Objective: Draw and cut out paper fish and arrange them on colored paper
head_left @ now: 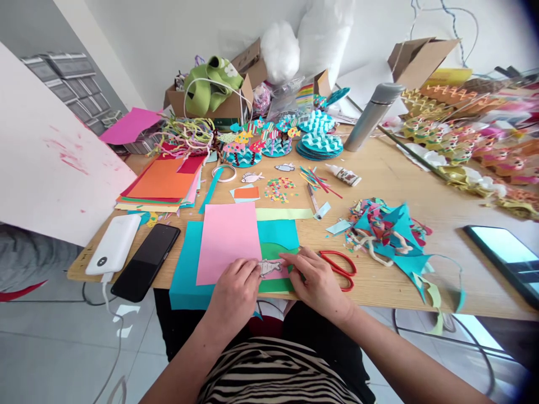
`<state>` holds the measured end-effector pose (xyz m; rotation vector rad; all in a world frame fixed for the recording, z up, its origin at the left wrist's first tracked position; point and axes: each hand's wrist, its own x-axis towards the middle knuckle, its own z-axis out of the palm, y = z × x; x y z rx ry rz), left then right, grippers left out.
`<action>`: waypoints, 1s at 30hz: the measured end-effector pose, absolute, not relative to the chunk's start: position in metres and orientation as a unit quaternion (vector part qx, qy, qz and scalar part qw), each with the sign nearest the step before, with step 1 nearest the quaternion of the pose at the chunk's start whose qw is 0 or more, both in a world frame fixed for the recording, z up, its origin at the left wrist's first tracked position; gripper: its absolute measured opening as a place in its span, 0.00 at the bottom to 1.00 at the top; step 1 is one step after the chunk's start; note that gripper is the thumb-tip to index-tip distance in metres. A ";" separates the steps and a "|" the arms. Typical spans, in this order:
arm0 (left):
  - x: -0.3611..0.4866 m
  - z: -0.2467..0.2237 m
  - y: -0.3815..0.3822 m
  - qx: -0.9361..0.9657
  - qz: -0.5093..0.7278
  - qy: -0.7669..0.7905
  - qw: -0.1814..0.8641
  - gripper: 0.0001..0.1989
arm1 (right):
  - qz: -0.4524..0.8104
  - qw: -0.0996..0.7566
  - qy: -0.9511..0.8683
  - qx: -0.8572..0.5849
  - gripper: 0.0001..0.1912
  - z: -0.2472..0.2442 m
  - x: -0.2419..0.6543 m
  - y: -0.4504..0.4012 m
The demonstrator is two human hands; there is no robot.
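A grey paper fish cutout (270, 267) with drawn lines lies on a small pink piece of paper (284, 273) near the table's front edge. My left hand (239, 285) has its fingers pressed together at the fish's left end. At the tail side, my right hand (316, 280) has curled fingers, with the index fingertip pressing on the pink piece beside the tail. Beneath them is green paper (273, 249), over blue sheets (185, 264). A larger pink sheet (229, 241) extends under or beside my left hand. Red-handled scissors (350, 273) lie right of my right hand, their blades hidden.
Paper scraps (391, 230) pile up at the right. Two phones (145, 261) (507, 261) and a white power bank (113, 244) lie near the edges. Behind are a glue bottle (344, 175), a pen (312, 197), fish decorations (242, 154) and a grey flask (373, 118).
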<state>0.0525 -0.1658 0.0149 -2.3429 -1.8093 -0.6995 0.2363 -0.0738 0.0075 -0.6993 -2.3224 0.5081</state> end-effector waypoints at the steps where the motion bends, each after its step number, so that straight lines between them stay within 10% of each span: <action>1: 0.052 0.014 -0.167 -0.769 -0.229 -0.595 0.053 0.12 | 0.191 0.326 -0.886 -0.268 0.20 0.008 0.236 -0.074; 30: 0.039 0.012 -0.174 -0.774 -0.223 -0.589 0.067 0.13 | 0.177 0.315 -0.897 -0.254 0.12 0.005 0.238 -0.075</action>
